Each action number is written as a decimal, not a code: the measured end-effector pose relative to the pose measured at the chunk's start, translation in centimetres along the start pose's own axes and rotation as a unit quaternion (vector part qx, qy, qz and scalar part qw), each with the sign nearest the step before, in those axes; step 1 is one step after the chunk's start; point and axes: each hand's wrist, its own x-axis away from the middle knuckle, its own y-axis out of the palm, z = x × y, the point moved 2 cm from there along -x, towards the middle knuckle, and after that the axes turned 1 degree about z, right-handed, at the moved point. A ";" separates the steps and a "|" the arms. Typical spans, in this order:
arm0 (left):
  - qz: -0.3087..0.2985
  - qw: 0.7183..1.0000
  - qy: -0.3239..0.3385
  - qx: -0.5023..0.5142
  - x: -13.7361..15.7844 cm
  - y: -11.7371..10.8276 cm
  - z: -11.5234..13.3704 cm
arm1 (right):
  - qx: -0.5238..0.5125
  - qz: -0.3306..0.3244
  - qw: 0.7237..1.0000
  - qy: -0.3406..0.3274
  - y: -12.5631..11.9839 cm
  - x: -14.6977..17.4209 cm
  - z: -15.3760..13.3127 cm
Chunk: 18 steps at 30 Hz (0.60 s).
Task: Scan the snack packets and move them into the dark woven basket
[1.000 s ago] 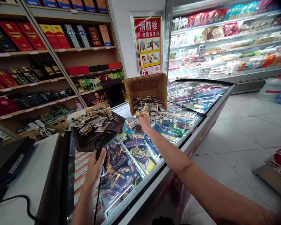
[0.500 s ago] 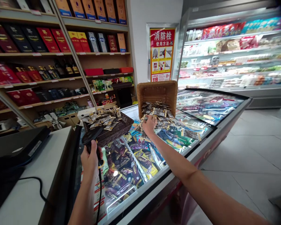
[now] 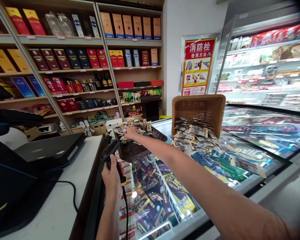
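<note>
My left hand point(image 3: 112, 175) is wrapped around the handle of a black barcode scanner point(image 3: 110, 151), whose cord hangs down past my wrist. My right hand point(image 3: 131, 132) reaches across to the dark woven basket point(image 3: 133, 151), its fingers curled down among small clear-and-tan packets point(image 3: 140, 125) heaped there. What those fingers pinch is hidden by the hand and the packets. To the right, a tan wicker basket point(image 3: 198, 101) lies tipped on its side, with many similar packets point(image 3: 187, 138) spilling from it onto the freezer's glass top.
Below the baskets is a glass-topped chest freezer point(image 3: 180, 216) holding bagged goods. A loose packet point(image 3: 247, 165) lies near its right edge. At left stands a white counter point(image 3: 52, 206) with black equipment point(image 3: 47, 146). Boxed goods fill the shelves point(image 3: 77, 71) behind.
My right hand has moved left from the packets at the tan basket to the dark basket. My left hand still holds the scanner. The view has turned left.
</note>
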 end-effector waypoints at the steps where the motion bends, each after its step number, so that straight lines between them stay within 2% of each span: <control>1: 0.004 1.000 -0.004 0.005 -0.2 -0.2 -0.2 | 0.023 0.003 1.000 -0.009 0.8 -1.1 -0.8; 5: 0.012 1.000 -0.007 0.020 -0.8 -0.8 -1.2 | 0.061 -0.025 0.998 -0.007 3.3 -4.2 -2.3; 9: 0.018 1.000 -0.008 0.016 -0.8 -0.8 -1.7 | 0.044 -0.052 0.997 -0.020 4.6 -5.6 -1.6; 13: 0.005 1.000 -0.015 0.010 -0.2 -0.3 -1.1 | 0.039 -0.050 0.996 -0.057 4.1 -5.4 -0.4; 18: 0.000 1.000 -0.022 0.021 0.0 0.1 -0.7 | 0.038 -0.079 0.992 -0.090 2.1 -3.8 1.2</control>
